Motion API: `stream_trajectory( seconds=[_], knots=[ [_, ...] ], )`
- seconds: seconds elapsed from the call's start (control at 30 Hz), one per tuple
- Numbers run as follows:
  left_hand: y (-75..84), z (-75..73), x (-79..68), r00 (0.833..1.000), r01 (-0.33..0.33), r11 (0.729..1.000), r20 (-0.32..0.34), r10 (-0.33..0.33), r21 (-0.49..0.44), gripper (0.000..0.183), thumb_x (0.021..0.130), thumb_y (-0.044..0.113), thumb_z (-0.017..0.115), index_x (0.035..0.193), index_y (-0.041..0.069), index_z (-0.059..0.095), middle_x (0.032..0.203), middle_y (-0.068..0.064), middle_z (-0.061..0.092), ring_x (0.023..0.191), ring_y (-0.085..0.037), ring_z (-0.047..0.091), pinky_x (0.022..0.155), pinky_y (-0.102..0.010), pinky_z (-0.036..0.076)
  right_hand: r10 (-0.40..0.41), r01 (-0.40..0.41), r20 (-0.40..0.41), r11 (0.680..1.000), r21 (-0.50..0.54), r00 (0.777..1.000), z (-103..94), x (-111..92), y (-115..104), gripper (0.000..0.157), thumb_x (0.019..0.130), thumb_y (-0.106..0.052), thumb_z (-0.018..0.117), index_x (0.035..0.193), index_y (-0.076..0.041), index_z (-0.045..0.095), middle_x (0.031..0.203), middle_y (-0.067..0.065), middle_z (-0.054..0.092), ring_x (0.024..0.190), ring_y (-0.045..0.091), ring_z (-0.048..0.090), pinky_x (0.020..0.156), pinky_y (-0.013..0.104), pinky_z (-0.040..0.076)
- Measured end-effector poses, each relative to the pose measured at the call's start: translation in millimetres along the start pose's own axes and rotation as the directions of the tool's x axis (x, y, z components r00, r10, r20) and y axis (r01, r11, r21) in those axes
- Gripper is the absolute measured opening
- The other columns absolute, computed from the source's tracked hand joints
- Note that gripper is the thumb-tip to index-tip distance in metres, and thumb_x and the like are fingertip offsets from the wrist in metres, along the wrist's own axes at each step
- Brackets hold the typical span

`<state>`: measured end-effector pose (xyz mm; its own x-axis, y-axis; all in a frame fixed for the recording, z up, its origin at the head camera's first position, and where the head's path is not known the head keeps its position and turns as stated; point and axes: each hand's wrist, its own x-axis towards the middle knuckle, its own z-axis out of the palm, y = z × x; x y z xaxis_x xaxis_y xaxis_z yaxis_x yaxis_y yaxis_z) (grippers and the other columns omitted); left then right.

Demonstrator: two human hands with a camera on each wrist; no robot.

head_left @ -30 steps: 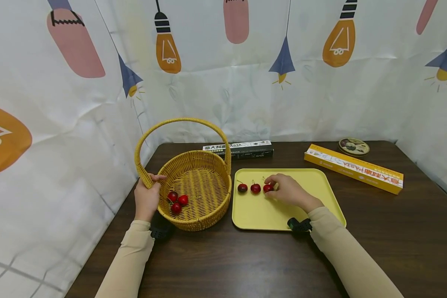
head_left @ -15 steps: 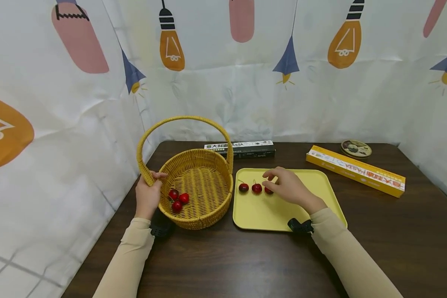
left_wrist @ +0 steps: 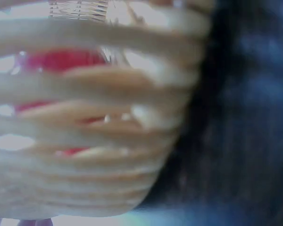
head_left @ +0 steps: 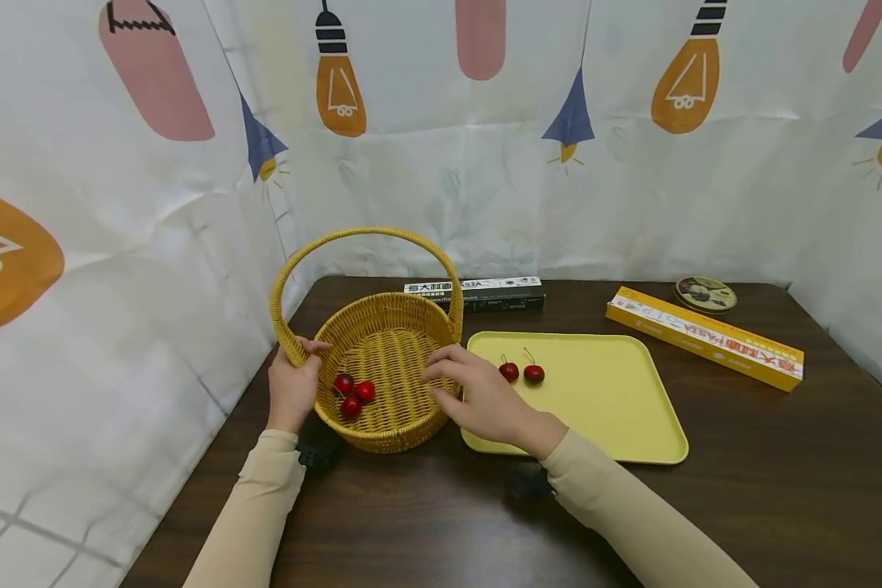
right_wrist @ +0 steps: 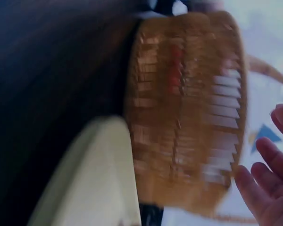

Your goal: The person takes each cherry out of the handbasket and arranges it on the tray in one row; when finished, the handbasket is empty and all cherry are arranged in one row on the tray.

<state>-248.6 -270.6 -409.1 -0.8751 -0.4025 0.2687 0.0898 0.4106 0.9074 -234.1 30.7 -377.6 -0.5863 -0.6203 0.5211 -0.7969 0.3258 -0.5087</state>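
In the head view, my left hand (head_left: 292, 390) grips the yellow wicker basket (head_left: 389, 442) where its tall handle (head_left: 367, 231) meets the left rim. Several red cherries (head_left: 350, 407) lie in the left part of the basket. My right hand (head_left: 488, 400) hovers over the basket's right rim, its fingers loosely bent. In the right wrist view, nothing shows between the fingers (right_wrist: 269, 181). Two cherries (head_left: 534, 373) with stems show on the yellow tray (head_left: 603, 408); the hand covers the tray's left part. The left wrist view shows blurred wicker (left_wrist: 94, 136) with red behind it.
A black-and-white pasta box (head_left: 503, 295) lies behind the basket. Right of the tray, an orange pasta box (head_left: 706, 337) lies aslant beside a round tin-like disc (head_left: 706, 293). A patterned white curtain (head_left: 448, 180) hangs behind the dark table (head_left: 412, 523).
My right hand has let go of the rightmost cherry, which stays on the tray, and has moved left to the basket rim. It now hides the leftmost cherry. The left hand keeps its grip.
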Motion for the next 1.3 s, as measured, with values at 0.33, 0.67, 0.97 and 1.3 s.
stream_trajectory(
  seconds=[0.33,0.67,0.97,1.3],
  knots=[
    [6.1,5.9,1.8,0.998,-0.052,0.998,0.026,0.051,0.021,0.008,0.09,-0.001,0.048,0.095,0.004,0.045,0.103,-0.017,0.071,0.1,-0.027,0.06,0.081,-0.036,0.039,0.038,-0.01,0.181,0.988,-0.154,0.983,32.4,32,-5,0.02,0.096,-0.019,0.059,0.112,-0.016,0.07,0.115,-0.004,0.063,0.101,0.014,0.062,0.083,0.028,0.05],
    [9.0,3.7,1.4,0.999,-0.035,0.999,0.012,0.035,0.029,0.006,0.091,0.0,0.048,0.096,0.002,0.045,0.105,-0.017,0.071,0.097,-0.025,0.058,0.078,-0.035,0.036,0.307,-0.184,0.462,0.938,-0.293,0.832,49.6,66,-11,0.052,0.091,-0.037,0.064,0.139,-0.019,0.053,0.143,0.003,0.051,0.133,0.022,0.046,0.106,0.038,0.038],
    [4.7,3.1,0.5,0.999,-0.039,0.999,0.003,0.039,0.033,0.007,0.092,0.0,0.048,0.098,0.002,0.045,0.104,-0.016,0.071,0.091,-0.024,0.057,0.076,-0.034,0.037,0.262,-0.094,0.491,0.935,-0.341,0.831,70.7,81,-11,0.061,0.093,-0.032,0.063,0.148,-0.016,0.041,0.149,0.005,0.044,0.132,0.02,0.046,0.105,0.035,0.04],
    [-0.3,1.0,-3.5,0.999,-0.033,0.999,-0.004,0.033,0.039,0.006,0.092,0.001,0.049,0.094,0.005,0.045,0.103,-0.015,0.071,0.084,-0.022,0.054,0.071,-0.03,0.036,0.152,0.034,0.512,0.941,-0.335,0.846,86.2,83,-6,0.042,0.091,-0.013,0.063,0.132,-0.02,0.061,0.127,-0.003,0.062,0.114,0.01,0.057,0.096,0.026,0.045]
  ],
)
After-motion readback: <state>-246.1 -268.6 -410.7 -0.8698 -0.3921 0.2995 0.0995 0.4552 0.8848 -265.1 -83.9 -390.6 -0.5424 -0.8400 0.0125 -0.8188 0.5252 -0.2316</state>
